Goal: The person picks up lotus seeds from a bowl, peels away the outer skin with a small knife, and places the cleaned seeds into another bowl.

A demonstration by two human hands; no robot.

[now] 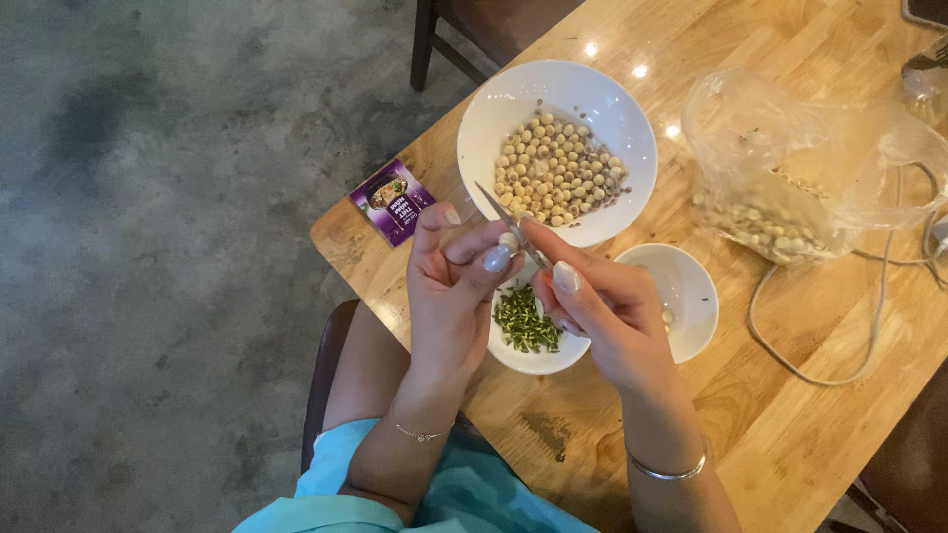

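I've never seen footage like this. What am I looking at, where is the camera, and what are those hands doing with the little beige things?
There is no machine here: a person wears a camera on the head, so this single picture looks straight down at their own two bare hands over a light wooden table.

The left hand pinches one small beige seed in its fingertips. The right hand has a thin metal blade in its grip, touching that seed.

Behind them stands a large white bowl of the same pale seeds. Under the hands is a small white bowl with tiny green slivers, beside another small white bowl, nearly empty. A clear plastic bag of seeds, a purple paper packet and a pale cable also lie there.
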